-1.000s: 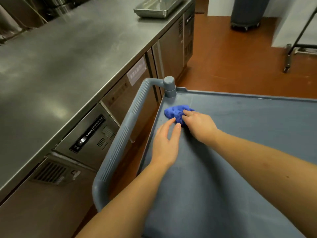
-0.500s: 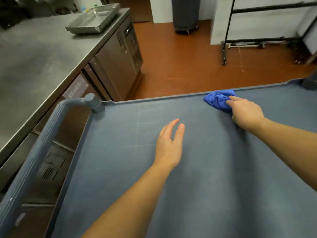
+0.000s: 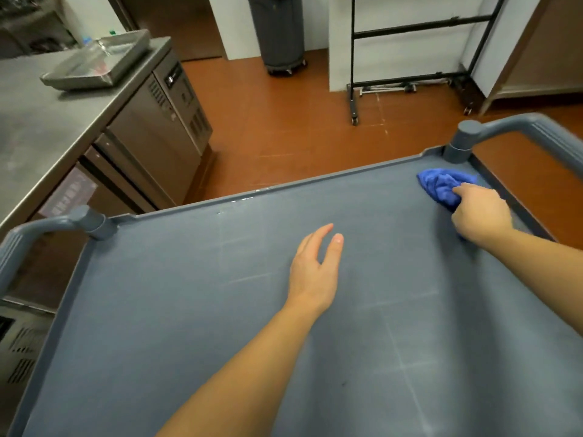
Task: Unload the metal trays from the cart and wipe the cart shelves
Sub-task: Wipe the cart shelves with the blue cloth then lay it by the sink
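The grey plastic cart's top shelf point(image 3: 195, 310) fills the lower view, bare and faintly scratched. My right hand point(image 3: 481, 214) presses a crumpled blue cloth point(image 3: 441, 186) onto the shelf's far right corner, beside the grey corner post point(image 3: 460, 143). My left hand point(image 3: 315, 269) rests flat on the middle of the shelf, fingers apart, holding nothing. A metal tray point(image 3: 97, 63) sits on the steel counter point(image 3: 38, 121) at the upper left, off the cart.
Steel under-counter cabinets point(image 3: 157, 121) stand close to the cart's left side, with the cart handle point(image 3: 41, 228) next to them. A grey wheeled bin point(image 3: 279, 29) and a black wheeled rack point(image 3: 410, 42) stand across the orange tiled floor point(image 3: 284, 121).
My right hand slid the blue cloth along the far edge of the shelf from the left corner to the right corner. My left hand stayed flat mid-shelf; the view panned right.
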Action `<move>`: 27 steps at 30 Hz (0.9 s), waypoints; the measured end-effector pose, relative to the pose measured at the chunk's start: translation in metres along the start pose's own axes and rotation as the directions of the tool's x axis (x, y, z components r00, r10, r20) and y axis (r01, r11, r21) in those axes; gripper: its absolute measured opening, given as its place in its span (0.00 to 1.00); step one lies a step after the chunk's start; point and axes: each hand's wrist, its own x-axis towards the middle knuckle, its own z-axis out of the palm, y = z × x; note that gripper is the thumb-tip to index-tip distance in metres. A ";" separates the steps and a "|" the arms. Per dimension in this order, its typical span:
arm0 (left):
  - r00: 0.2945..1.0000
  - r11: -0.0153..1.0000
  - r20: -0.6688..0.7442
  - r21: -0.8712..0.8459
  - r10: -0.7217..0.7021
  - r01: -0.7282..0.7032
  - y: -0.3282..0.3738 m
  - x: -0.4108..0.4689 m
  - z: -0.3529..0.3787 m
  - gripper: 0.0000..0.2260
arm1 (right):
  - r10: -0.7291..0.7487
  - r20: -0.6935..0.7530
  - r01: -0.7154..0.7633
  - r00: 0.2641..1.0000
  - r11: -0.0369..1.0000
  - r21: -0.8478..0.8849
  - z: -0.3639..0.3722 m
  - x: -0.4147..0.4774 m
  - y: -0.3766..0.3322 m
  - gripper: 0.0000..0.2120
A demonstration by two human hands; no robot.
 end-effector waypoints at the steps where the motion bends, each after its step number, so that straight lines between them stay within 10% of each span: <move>1: 1.000 1.000 -0.007 -0.007 -0.002 0.002 -0.002 -0.001 -0.004 0.16 | 0.001 -0.024 -0.001 1.000 1.000 0.026 0.005 -0.006 -0.012 0.08; 11: 0.980 0.997 -0.183 0.011 -0.074 0.077 -0.051 -0.034 -0.125 0.16 | -0.166 -0.002 0.158 0.986 0.938 0.308 0.066 -0.084 -0.196 0.21; 19: 0.952 0.983 -0.302 0.155 -0.044 0.095 -0.107 -0.095 -0.272 0.23 | -0.373 -0.028 0.360 0.927 0.869 0.340 0.118 -0.109 -0.375 0.11; 27: 0.886 0.960 -0.452 0.278 0.102 0.031 -0.133 -0.130 -0.355 0.26 | -0.779 0.110 0.579 0.617 0.545 0.607 0.141 -0.285 -0.499 0.20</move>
